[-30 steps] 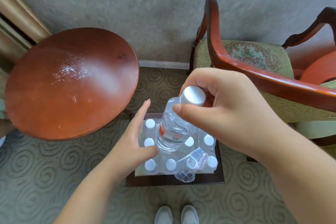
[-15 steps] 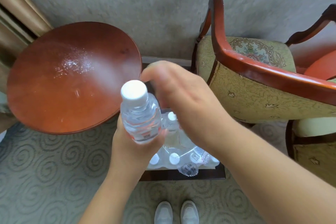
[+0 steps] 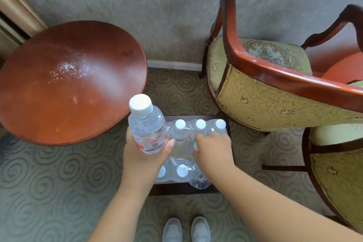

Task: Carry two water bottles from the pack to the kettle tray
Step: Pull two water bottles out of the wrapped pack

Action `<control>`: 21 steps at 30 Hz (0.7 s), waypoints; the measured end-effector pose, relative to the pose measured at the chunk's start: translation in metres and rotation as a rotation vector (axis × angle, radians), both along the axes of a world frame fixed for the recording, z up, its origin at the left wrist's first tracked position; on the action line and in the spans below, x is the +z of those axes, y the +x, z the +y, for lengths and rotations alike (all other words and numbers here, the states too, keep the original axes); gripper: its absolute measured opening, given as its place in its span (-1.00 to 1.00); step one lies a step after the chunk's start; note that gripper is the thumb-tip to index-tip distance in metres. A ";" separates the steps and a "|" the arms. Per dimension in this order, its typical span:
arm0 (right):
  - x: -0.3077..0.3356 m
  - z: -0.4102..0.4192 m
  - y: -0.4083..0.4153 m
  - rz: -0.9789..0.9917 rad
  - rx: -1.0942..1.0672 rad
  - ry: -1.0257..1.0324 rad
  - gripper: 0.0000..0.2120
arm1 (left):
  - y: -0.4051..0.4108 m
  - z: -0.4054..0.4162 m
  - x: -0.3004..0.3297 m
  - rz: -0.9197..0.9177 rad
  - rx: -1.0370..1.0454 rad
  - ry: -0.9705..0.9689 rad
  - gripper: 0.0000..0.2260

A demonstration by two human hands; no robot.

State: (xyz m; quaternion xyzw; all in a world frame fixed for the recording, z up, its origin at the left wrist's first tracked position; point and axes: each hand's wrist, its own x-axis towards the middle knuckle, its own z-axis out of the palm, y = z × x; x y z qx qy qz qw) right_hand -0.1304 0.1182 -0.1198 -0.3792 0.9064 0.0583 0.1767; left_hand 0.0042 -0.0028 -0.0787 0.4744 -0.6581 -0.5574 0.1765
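gripping a water bottle [image 3: 147,126] low around its label, the left hand [image 3: 145,158] holds it upright just above the left side of the pack [image 3: 193,143], thumb across the front and the white cap pointing up. right hand [image 3: 213,148] is down on the right half of the pack, fingers [image 3: 201,137] curled into the shrink wrap among the bottles; whether it has closed on a second bottle i cannot tell, since the fingertips sink out of sight. the pack sits on a dark low stand [image 3: 182,189] between the round table [image 3: 68,80] to its left and the armchair [image 3: 275,88] to its right; no kettle tray is in view. risk, as i judge it: the torn wrap may cling to the next bottle, so a hard pull could drag the whole pack off the stand or tip its neighbours. the held bottle is smooth and gripped near its base, so it may slip or lean if attention goes to the other hand.
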 end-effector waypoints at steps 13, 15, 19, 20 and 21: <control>0.182 0.054 -0.050 -0.181 -0.189 -0.777 -0.78 | 0.003 0.007 0.000 -0.065 -0.035 -0.017 -0.31; 0.176 0.050 -0.056 -0.163 -0.160 -0.754 -0.76 | 0.002 0.007 0.001 -0.068 -0.049 -0.006 -0.30; 0.150 0.052 -0.056 -0.041 -0.164 -0.839 -0.78 | 0.002 0.007 0.001 -0.051 -0.042 -0.014 -0.29; 0.142 0.051 -0.053 -0.053 -0.183 -0.920 -0.85 | 0.002 0.007 0.000 -0.052 -0.040 -0.017 -0.28; 0.135 0.050 -0.049 -0.126 -0.234 -1.031 -0.90 | 0.002 0.007 -0.001 -0.055 -0.042 -0.018 -0.28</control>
